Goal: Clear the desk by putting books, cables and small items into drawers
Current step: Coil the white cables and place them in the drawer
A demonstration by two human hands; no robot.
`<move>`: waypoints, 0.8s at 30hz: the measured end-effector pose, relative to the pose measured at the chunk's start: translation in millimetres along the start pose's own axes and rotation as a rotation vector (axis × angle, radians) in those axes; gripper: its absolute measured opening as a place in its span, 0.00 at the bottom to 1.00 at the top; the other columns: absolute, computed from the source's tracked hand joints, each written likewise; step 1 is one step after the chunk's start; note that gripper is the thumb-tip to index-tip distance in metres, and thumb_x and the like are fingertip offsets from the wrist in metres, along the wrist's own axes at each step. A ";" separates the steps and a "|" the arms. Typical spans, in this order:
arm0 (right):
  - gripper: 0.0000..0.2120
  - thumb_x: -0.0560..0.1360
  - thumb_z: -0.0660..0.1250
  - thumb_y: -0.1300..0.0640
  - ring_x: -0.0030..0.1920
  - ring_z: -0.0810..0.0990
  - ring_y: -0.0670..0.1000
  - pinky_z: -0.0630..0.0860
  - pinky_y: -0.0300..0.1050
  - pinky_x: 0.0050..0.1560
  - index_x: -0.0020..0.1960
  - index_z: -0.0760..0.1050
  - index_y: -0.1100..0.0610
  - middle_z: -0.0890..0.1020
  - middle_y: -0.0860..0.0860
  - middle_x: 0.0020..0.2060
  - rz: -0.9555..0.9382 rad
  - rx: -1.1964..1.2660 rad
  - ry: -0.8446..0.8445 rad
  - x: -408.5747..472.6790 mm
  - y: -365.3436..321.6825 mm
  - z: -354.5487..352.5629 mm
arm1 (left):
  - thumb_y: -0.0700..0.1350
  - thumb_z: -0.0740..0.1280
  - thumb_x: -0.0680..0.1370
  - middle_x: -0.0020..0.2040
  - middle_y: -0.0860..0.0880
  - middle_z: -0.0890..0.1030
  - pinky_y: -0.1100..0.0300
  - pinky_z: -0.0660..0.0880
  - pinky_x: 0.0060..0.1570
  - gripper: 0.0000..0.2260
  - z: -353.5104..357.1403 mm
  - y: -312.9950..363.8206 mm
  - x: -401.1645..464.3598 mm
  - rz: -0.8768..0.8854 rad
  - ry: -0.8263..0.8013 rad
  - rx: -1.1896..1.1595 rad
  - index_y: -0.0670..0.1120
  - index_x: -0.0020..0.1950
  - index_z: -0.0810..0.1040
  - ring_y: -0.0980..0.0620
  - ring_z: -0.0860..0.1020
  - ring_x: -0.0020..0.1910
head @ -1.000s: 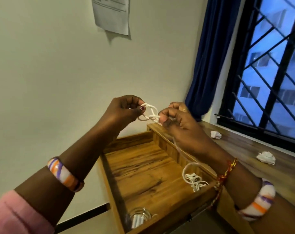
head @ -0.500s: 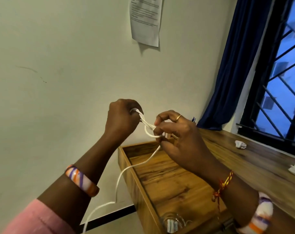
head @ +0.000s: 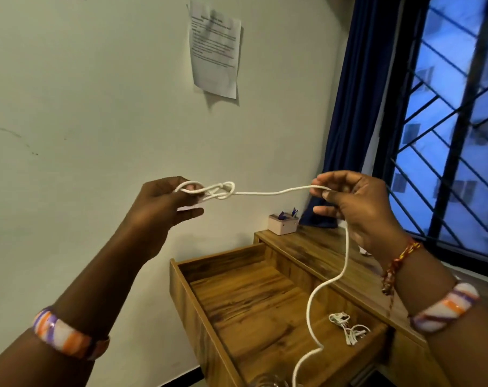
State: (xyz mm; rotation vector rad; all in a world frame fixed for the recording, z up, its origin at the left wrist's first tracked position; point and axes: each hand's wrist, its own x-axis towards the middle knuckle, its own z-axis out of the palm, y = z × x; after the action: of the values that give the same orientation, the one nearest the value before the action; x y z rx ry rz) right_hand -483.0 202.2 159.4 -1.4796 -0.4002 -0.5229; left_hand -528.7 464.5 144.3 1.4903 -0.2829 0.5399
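Cable [head: 270, 192] between hands, above open drawer [head: 254, 300]; earphones [head: 347, 328] inside.

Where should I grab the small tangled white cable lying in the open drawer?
Take the small tangled cable at its bunched middle, coming straight down from above. It lies flat on the drawer floor near the desk-side wall, so side access is tight and loose ends would slip.

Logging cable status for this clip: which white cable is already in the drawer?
The small tangled cable lying in the drawer, near its right side. The thicker cable is stretched between both hands above it.
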 end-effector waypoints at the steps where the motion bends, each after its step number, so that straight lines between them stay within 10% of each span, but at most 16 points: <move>1: 0.13 0.74 0.62 0.72 0.45 0.83 0.49 0.78 0.37 0.27 0.41 0.78 0.56 0.82 0.55 0.45 -0.030 -0.084 -0.004 3.7 3.0 -5.0 | 0.31 0.61 0.76 0.41 0.45 0.78 0.54 0.80 0.49 0.08 5.7 -0.1 3.9 -0.073 0.069 -0.115 0.40 0.41 0.77 0.51 0.79 0.44; 8: 0.18 0.75 0.60 0.72 0.46 0.83 0.52 0.82 0.46 0.30 0.37 0.78 0.52 0.83 0.55 0.46 -0.125 -0.388 0.064 25.3 16.2 -36.6 | 0.31 0.58 0.77 0.50 0.48 0.74 0.61 0.77 0.43 0.08 37.9 2.5 40.1 -0.418 0.287 -0.991 0.41 0.45 0.73 0.55 0.76 0.49; 15: 0.18 0.72 0.55 0.76 0.43 0.82 0.54 0.79 0.42 0.24 0.39 0.78 0.59 0.82 0.63 0.44 -0.219 -0.549 0.197 52.4 17.9 -102.9 | 0.38 0.73 0.70 0.35 0.44 0.78 0.68 0.75 0.33 0.06 91.9 -28.0 55.5 0.244 0.346 0.010 0.39 0.44 0.79 0.57 0.77 0.29; 24: 0.15 0.70 0.59 0.76 0.36 0.79 0.55 0.80 0.48 0.28 0.39 0.78 0.60 0.80 0.59 0.36 -0.294 -0.727 0.352 104.6 10.1 -274.1 | 0.51 0.68 0.74 0.26 0.50 0.72 0.63 0.59 0.27 0.10 196.3 -30.1 97.5 0.333 0.102 0.584 0.46 0.39 0.81 0.57 0.66 0.23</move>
State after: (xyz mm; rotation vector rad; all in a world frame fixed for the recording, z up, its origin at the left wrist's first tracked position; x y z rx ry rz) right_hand -408.0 -79.7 192.6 -1.9793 -0.1448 -1.2362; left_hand -401.7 287.3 182.1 1.9836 -0.3100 1.0251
